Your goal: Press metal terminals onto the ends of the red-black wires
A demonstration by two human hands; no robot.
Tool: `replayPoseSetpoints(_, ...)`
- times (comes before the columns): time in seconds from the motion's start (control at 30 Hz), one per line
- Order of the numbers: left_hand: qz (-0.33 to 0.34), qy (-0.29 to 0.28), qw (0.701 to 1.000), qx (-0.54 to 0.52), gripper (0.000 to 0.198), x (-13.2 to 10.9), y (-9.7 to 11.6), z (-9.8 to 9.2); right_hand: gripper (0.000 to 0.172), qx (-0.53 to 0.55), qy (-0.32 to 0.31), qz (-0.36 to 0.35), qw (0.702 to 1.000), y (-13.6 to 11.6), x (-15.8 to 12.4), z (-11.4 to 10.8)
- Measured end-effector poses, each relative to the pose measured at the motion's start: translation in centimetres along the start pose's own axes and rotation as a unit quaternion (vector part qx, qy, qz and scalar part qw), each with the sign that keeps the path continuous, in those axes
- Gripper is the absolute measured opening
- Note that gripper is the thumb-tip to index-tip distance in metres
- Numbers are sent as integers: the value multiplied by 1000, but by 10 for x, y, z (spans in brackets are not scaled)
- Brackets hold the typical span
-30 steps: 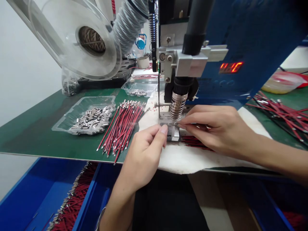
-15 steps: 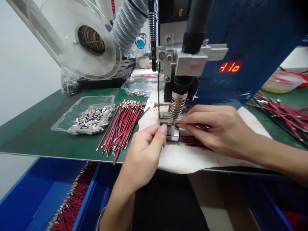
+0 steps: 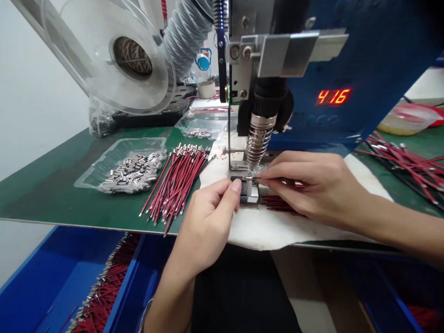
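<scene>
My right hand [image 3: 303,182] pinches a thin dark wire, whose end reaches the small metal piece [image 3: 249,178] on the fixture [image 3: 250,194]. My left hand [image 3: 211,219] is closed, thumb against fingers, at the fixture's left edge. Whatever it may hold is hidden by the thumb. Directly above the fixture is the soldering head [image 3: 259,138], wrapped in a metal spring. Under my right hand, red wires [image 3: 279,203] lie on a white cloth [image 3: 270,231].
A bundle of red and black wires [image 3: 180,180] with metal ends lies left of the cloth. Beyond it sits a clear tray [image 3: 93,171] of small metal cylinders. More wires [image 3: 409,162] lie at right, by the blue machine [image 3: 364,60]. Blue bins [image 3: 45,273] stand below the table edge.
The soldering head and its metal bracket have risen away from the fixture. The red display now reads 416. Both hands have stayed almost where they were.
</scene>
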State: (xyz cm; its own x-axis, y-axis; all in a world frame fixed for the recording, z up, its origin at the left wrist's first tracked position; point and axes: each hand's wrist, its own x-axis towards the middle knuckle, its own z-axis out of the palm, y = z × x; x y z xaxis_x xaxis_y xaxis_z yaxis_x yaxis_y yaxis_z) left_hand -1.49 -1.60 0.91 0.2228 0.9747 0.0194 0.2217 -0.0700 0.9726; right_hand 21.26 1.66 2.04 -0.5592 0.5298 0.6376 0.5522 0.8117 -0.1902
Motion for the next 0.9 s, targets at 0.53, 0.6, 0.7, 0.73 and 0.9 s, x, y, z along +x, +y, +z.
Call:
replayPoseSetpoints(0.53, 12, 6, 1000, 1, 47, 1, 0, 0, 16, -22, 61, -48, 997, -1, -1, 0)
replayPoseSetpoints(0.6, 12, 5, 1000, -3, 47, 1, 0, 0, 17, -26, 69, -59, 996, -3, -1, -2)
replayPoseSetpoints(0.7, 15, 4, 1000, -8, 46, 2, -1, 0, 18, -37, 79, -78, 993, -6, -1, -3)
replayPoseSetpoints(0.73, 16, 1, 1000, -11, 46, 2, -1, 0, 16, -43, 85, -85, 992, -7, -1, -4)
replayPoseSetpoints(0.9, 10, -16, 999, -41, 46, 2, -1, -2, 18, -78, 97, -97, 987, -10, -4, -5)
